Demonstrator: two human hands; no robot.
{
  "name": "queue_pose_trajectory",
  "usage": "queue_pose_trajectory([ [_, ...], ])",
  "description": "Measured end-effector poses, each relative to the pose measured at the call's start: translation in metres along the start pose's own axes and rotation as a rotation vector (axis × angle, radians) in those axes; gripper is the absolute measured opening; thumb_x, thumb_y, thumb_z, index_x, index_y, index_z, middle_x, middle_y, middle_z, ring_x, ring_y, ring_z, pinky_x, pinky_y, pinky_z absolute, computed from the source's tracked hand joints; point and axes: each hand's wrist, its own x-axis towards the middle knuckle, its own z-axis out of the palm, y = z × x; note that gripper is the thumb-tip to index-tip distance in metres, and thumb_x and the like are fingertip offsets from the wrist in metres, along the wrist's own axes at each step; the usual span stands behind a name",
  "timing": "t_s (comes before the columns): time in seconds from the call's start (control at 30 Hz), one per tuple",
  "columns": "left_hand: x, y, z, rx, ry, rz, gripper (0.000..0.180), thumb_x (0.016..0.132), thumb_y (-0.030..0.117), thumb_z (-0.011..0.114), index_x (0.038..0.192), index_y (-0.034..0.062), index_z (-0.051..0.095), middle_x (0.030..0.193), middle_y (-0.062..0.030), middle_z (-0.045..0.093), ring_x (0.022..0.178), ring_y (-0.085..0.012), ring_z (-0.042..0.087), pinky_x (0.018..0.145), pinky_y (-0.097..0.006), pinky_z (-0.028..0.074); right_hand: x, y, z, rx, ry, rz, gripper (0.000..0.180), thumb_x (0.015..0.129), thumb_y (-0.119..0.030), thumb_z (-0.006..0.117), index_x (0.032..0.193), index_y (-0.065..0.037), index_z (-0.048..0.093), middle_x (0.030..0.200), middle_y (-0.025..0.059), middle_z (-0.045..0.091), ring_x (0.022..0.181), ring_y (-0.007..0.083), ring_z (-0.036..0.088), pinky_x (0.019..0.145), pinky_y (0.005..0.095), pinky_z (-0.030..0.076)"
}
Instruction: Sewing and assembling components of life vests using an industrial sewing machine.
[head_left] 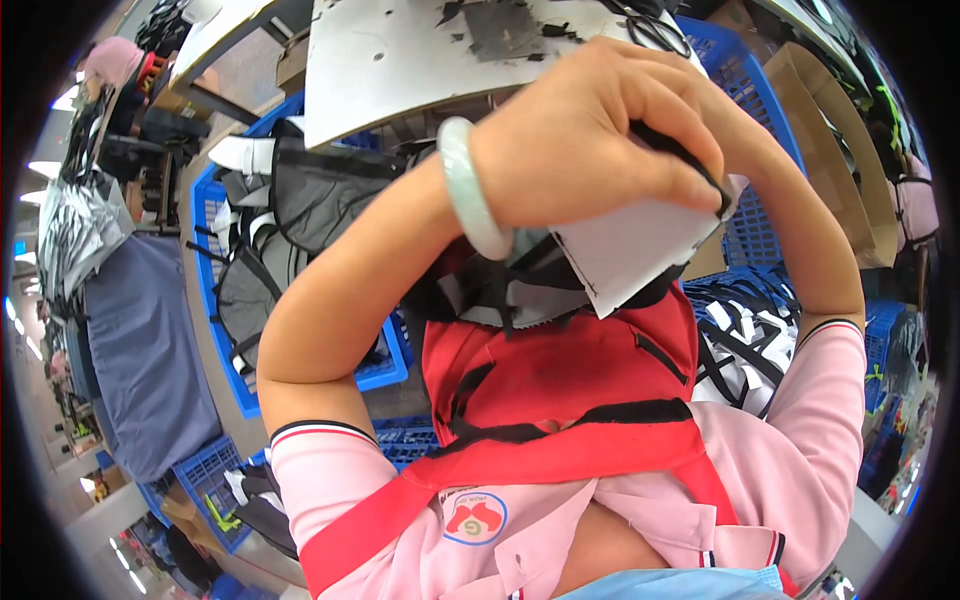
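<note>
Head view: from here, the left hand [600, 145] is pinched on a white piece [635, 250] at two o'clock; the right hand [738, 130], mostly hidden behind it, I can't tell.

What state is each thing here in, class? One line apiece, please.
White piece, held, tilted
Left hand, closed on it
Right hand, mostly hidden; grip unclear
Bracelet, worn
Red apron, worn
Large blue basket at left, loaded with grey pieces
White table, strewn with dark scraps
Blue-grey cloth, draped
</note>
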Motion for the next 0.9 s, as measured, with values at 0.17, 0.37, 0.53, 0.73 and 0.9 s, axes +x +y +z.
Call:
queue_pose_trajectory([
  [0.17,-0.083,-0.005,-0.001,0.416,0.409,-0.034,0.031,0.078,-0.001,0.069,0.108,0.0011,0.062,0.095,-0.0085,0.062,0.091,-0.02,0.061,0.08,-0.033,0.049,-0.037,-0.005,-0.007,-0.081,0.011,0.26,0.01,0.082,-0.01,0.061,0.089,-0.005,0.057,0.075,-0.0028,0.051,0.068,0.0016,0.046,0.061,0.0189,0.038],
  [0.37,-0.216,-0.062,0.027,0.673,-0.004,-0.648,0.031,0.081,-0.001,0.056,0.111,0.0061,0.061,0.103,-0.0142,0.059,0.098,-0.0356,0.057,0.088,-0.041,0.045,-0.091,-0.037,-0.015,-0.026,0.15,0.287,0.011,0.076,-0.002,0.066,0.082,-0.001,0.056,0.077,-0.0015,0.053,0.07,0.0034,0.052,0.063,0.0183,0.041],
  [0.53,-0.251,-0.115,0.051,0.811,-0.028,-0.543,0.051,0.072,-0.004,0.056,0.121,0.0089,0.059,0.118,-0.0119,0.055,0.108,-0.033,0.052,0.096,-0.04,0.04,-0.109,-0.074,-0.018,-0.065,0.238,0.201,0.012,0.074,0.005,0.058,0.085,0.004,0.059,0.08,0.0017,0.054,0.071,0.0067,0.056,0.063,0.0184,0.041],
  [0.73,-0.204,-0.167,0.063,0.934,0.116,-0.369,0.048,0.072,0.002,0.065,0.119,0.0094,0.06,0.121,-0.0146,0.05,0.113,-0.0324,0.049,0.096,-0.042,0.038,-0.124,-0.116,-0.042,-0.136,0.428,0.223,0.017,0.075,0.006,0.055,0.091,0.004,0.06,0.084,0.0027,0.054,0.075,0.0072,0.055,0.066,0.018,0.04],
  [0.9,-0.147,-0.18,0.057,0.639,0.465,-0.245,0.029,0.066,0.0,0.07,0.087,0.005,0.05,0.101,-0.0134,0.053,0.09,-0.0359,0.051,0.076,-0.043,0.041,-0.142,-0.131,-0.065,-0.325,0.534,0.241,0.02,0.081,-0.001,0.053,0.1,0.003,0.059,0.092,0.0051,0.057,0.084,0.0105,0.057,0.073,0.0206,0.043],
])
